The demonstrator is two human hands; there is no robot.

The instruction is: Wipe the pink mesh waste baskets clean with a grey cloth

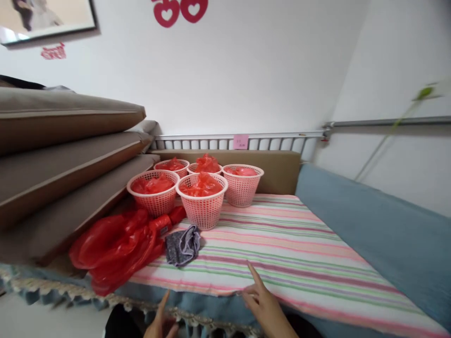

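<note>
My left hand (162, 323) is at the bottom edge, index finger stretched up and the other fingers partly out of view; it holds nothing I can see. Over the front edge of the striped cloth (299, 263), my right hand (263, 300) points its index finger forward with the other fingers loosely bent, and it appears to hold nothing. Beyond both hands lies a crumpled grey cloth with a lilac edge (182, 246). To its left are red plastic bags (118, 246) in a loose heap. Behind stand several pink mesh baskets (202, 211) with red plastic bags inside.
Stacked grey-brown cushions (66, 159) rise at the left. A blue padded armrest (369, 211) bounds the right. At the back are a brown backrest (278, 171), a white radiator (211, 143) and a pink note (241, 141). A pipe (387, 122) runs along the right wall.
</note>
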